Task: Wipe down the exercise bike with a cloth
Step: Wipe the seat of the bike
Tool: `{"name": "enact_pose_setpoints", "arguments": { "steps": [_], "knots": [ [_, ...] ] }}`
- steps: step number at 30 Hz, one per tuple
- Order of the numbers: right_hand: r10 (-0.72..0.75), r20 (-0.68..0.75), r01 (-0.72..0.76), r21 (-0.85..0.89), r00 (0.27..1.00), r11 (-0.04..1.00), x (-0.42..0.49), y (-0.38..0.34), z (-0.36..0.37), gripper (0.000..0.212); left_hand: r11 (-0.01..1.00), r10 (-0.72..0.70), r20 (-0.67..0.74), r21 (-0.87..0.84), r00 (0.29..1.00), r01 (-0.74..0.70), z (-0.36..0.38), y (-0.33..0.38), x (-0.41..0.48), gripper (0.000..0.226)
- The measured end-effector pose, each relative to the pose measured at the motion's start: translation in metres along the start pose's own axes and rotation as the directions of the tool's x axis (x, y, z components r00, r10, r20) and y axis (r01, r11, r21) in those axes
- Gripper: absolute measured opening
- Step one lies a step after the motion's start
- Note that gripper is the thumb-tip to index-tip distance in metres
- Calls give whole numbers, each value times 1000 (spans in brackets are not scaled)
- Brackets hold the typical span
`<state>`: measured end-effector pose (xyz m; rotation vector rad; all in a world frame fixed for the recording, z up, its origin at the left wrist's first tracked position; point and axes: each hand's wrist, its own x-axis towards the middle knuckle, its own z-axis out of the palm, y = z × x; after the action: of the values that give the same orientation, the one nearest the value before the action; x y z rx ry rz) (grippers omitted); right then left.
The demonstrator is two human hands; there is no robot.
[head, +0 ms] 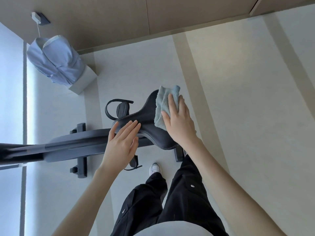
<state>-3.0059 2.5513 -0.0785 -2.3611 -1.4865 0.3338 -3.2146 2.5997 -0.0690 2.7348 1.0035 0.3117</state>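
Note:
The grey exercise bike [71, 147] stands below me, its frame running off to the left. Its black saddle [148, 116] is in the middle of the view. A folded light blue cloth [163, 103] lies on the wide rear of the saddle. My right hand [179, 123] presses the cloth flat against the saddle with straight fingers. My left hand [122, 142] rests on the saddle's narrow nose, fingers straight on top and the thumb at its near side. A black pedal with a strap [119, 109] shows beyond the saddle, and another [133, 162] sits partly hidden under my left wrist.
A light blue shirt [56, 60] hangs from a cord at the upper left over a white box [85, 79]. A wooden wall panel [153, 19] runs along the top. My black trousers and a white shoe [155, 169] stand on the pale floor right of the bike's foot bars [81, 166].

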Motion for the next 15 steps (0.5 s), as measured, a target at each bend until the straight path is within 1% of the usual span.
{"name": "enact_pose_setpoints", "arguments": {
  "steps": [3, 5, 7, 11, 13, 15],
  "knots": [
    [28, -28, -27, 50, 999, 998, -39, -1, 2, 56, 999, 40, 16, 7, 999, -40, -3, -4, 0, 39],
    [4, -47, -2, 42, 999, 999, -51, -3, 3, 54, 999, 54, 28, 2, 998, -54, -3, -6, 0, 40],
    [-31, -41, 31, 1, 999, 1000, -44, -3, 2, 53, 998, 64, 38, -1, 997, -64, -3, -9, -1, 40],
    [-99, 105, 117, -186, 990, 976, 1, -4, 2, 61, 997, 75, 55, 13, 996, -75, -4, -10, -1, 42],
    [-113, 143, 141, -198, 983, 970, 28, -9, 2, 61, 997, 71, 60, 13, 996, -71, -4, -10, -1, 42],
    [-123, 208, 159, -168, 970, 973, 58, -14, 2, 57, 998, 61, 53, 8, 997, -62, -4, -9, -2, 41]
  ]
}}
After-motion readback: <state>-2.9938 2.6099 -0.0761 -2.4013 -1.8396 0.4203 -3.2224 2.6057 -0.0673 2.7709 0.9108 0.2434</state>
